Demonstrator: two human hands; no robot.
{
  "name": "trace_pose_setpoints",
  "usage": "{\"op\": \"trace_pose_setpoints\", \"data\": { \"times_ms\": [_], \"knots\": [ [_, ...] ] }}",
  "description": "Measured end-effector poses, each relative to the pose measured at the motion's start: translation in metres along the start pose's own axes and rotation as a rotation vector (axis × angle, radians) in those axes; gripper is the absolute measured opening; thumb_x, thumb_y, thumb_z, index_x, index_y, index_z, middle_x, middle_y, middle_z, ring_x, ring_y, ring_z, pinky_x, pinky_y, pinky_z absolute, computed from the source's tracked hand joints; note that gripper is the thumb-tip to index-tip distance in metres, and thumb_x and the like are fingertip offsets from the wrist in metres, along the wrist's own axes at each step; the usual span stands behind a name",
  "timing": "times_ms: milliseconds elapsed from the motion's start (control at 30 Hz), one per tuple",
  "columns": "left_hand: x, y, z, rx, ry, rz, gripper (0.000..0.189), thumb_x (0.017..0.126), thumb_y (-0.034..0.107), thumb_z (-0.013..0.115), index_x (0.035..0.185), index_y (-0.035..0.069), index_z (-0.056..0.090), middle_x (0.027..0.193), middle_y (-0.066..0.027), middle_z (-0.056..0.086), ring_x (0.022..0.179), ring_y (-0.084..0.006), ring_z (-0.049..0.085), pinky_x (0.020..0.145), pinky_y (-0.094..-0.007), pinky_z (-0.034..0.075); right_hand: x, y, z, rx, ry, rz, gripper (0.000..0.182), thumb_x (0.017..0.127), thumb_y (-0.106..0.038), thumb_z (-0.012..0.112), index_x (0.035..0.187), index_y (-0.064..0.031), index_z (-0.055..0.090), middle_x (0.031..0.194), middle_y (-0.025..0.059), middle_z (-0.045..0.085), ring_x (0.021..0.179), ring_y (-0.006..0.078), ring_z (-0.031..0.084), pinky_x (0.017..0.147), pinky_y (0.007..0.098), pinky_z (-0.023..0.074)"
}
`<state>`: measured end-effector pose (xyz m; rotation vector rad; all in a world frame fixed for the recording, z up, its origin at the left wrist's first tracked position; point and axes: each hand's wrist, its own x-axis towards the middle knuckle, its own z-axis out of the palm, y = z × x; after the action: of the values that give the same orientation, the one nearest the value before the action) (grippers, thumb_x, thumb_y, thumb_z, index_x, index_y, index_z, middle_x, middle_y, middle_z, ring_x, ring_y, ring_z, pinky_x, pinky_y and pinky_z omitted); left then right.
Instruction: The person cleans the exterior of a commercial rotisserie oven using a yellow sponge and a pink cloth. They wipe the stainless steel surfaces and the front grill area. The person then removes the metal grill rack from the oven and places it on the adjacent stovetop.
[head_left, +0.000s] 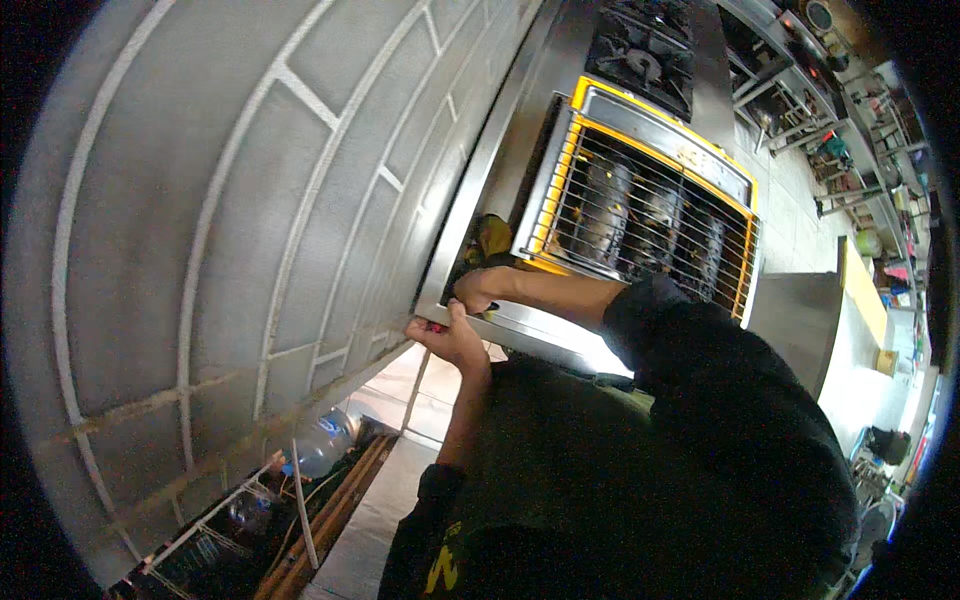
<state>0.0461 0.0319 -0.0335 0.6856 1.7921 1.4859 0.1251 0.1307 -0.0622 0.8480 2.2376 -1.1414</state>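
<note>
My left hand (451, 339) is at the front corner of a stainless steel stove (517, 330), its fingers curled around a small red object (435, 328) that is mostly hidden. Just above it, my right hand (480, 289) reaches inside the steel rim, fingers bent down; whether it holds anything cannot be told. Beside it lies a dark and yellow item (493, 236), possibly a cloth. Close to my right forearm stands a yellow-rimmed metal tray (667, 112) with a wire rack (652, 202) over several dark, elongated pieces, perhaps fish.
A black burner grate (641, 64) is beyond the tray. A grey block wall (247, 225) runs along the left. Below it, a wire basket (202, 529) and a clear plastic bottle (322, 446) stand near the floor. A steel counter (862, 375) is at the right.
</note>
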Motion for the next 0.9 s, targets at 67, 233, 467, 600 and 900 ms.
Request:
{"op": "trace_pose_setpoints", "data": {
  "times_ms": [67, 233, 467, 600, 900],
  "knots": [
    [-0.002, 0.014, 0.001, 0.025, 0.048, -0.052, 0.043, 0.076, 0.008, 0.067, 0.102, 0.003, 0.034, 0.099, -0.009, 0.042, 0.09, -0.0201, 0.045, 0.083, -0.0327, 0.039, -0.039, -0.026, 0.001, 0.305, 0.111, 0.23, 0.035, 0.087, -0.024, 0.044, 0.103, -0.0002, 0.063, 0.099, 0.0265, 0.06, 0.095, 0.0365, 0.059, 0.08, 0.0453, 0.0471],
    [0.002, 0.0, -0.003, 0.091, 0.015, 0.009, 0.042, 0.075, 0.01, 0.066, 0.101, 0.005, 0.033, 0.093, -0.006, 0.038, 0.083, -0.0179, 0.042, 0.077, -0.033, 0.04, -0.073, 0.023, 0.124, 0.455, 0.481, 0.13, 0.041, 0.087, -0.025, 0.045, 0.122, -0.0035, 0.048, 0.12, 0.0199, 0.048, 0.115, 0.0365, 0.045, 0.097, 0.0454, 0.0368],
    [0.002, 0.004, -0.006, 0.041, -0.025, -0.065, 0.041, 0.076, 0.008, 0.065, 0.099, 0.004, 0.032, 0.096, -0.0084, 0.039, 0.087, -0.0195, 0.045, 0.08, -0.0306, 0.04, -0.24, 0.021, 0.225, 0.697, 0.314, 0.49, 0.043, 0.093, -0.034, 0.036, 0.126, -0.0086, 0.046, 0.132, 0.0172, 0.043, 0.125, 0.0323, 0.037, 0.105, 0.0428, 0.0286],
    [-0.004, 0.01, -0.004, -0.026, -0.039, -0.058, 0.039, 0.076, 0.007, 0.064, 0.099, 0.004, 0.032, 0.097, -0.0088, 0.041, 0.089, -0.0194, 0.046, 0.081, -0.0309, 0.04, -0.222, 0.01, 0.177, 1.427, 0.338, 0.318, 0.047, 0.093, -0.034, 0.038, 0.131, -0.0053, 0.042, 0.129, 0.0161, 0.045, 0.125, 0.0259, 0.038, 0.107, 0.036, 0.0264],
    [0.003, -0.009, -0.003, 0.048, -0.004, -0.001, 0.046, 0.074, 0.017, 0.068, 0.102, 0.005, 0.034, 0.098, -0.0092, 0.042, 0.084, -0.0188, 0.047, 0.068, -0.0338, 0.046, -0.021, 0.005, 0.073, 0.496, 0.547, -0.016, 0.04, 0.087, -0.028, 0.036, 0.107, 0.001, 0.056, 0.113, 0.0239, 0.054, 0.11, 0.0379, 0.049, 0.09, 0.0431, 0.0407]
  ]
}}
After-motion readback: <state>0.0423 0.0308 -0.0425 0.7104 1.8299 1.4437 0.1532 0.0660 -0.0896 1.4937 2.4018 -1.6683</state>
